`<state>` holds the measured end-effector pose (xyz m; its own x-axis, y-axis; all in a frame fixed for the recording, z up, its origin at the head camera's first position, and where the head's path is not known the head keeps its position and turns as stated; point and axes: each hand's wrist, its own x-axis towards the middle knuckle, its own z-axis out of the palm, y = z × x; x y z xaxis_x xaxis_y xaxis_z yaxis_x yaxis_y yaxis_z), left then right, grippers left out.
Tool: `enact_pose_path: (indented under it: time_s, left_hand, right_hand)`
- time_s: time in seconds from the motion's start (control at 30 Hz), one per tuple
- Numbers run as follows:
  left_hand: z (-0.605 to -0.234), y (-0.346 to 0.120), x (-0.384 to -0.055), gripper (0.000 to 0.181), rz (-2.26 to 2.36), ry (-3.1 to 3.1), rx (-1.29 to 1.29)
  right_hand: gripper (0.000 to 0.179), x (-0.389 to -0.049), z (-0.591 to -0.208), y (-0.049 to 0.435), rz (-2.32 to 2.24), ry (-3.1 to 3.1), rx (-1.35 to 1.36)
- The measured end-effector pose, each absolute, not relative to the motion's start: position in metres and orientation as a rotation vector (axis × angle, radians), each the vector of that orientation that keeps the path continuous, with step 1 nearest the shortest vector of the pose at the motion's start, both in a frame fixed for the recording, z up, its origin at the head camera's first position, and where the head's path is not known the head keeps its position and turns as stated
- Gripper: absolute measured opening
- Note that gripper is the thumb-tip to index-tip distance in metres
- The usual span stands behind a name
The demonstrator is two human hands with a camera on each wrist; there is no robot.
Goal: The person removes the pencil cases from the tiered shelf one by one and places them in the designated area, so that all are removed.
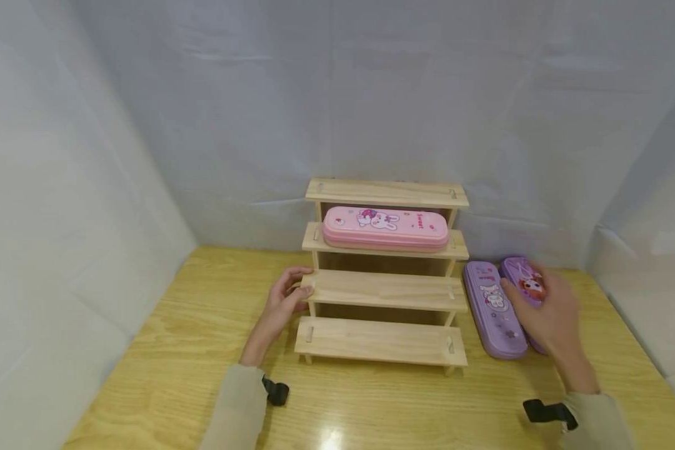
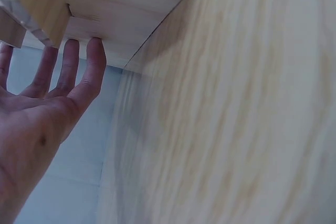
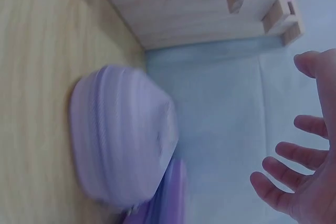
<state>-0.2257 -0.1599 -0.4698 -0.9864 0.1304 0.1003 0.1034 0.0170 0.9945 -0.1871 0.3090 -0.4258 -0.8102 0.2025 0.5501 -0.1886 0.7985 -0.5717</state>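
My left hand [image 1: 284, 297] is at the left end of a four-tier wooden stepped shelf [image 1: 382, 289], by the second tier from the bottom. In the left wrist view its extended fingers [image 2: 93, 69] reach up to the shelf's side panel. On the second tier from the top lies a pink pencil case [image 1: 385, 227] with a rabbit print. My right hand [image 1: 554, 309] hovers with spread fingers over two purple pencil cases right of the shelf. It partly covers the farther case [image 1: 520, 272]; the nearer, lighter purple case [image 1: 495, 322] lies beside it. The right wrist view shows nothing within that hand.
Everything stands on a wood-grain table [image 1: 180, 375]. Pale grey sheeting [image 1: 371, 94] hangs behind and on both sides, close behind the shelf. Dark straps with small mounts [image 1: 278, 392] are on both wrists.
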Motion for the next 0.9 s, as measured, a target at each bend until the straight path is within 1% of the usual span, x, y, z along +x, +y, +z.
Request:
enact_pose_path:
  time_s: [0.13, 0.43, 0.7, 0.9]
  left_hand:
    - [-0.470, -0.161, -0.226, 0.038, 2.171, 2.231, 0.260]
    - [-0.470, -0.160, -0.225, 0.037, 2.166, 2.231, 0.276]
    - [-0.473, -0.160, -0.225, 0.036, 2.172, 2.234, 0.274]
    - [-0.471, -0.160, -0.225, 0.037, 2.174, 2.235, 0.284]
  right_hand:
    - [0.056, -0.193, -0.419, 0.297, 0.892, -2.337, 0.036]
    - [0.062, -0.201, -0.404, 0.269, 0.948, -2.387, 0.044]
    - [0.061, -0.212, -0.398, 0.251, 0.992, -2.315, 0.173]
    - [0.061, -0.220, -0.391, 0.237, 1.016, -2.294, 0.210]
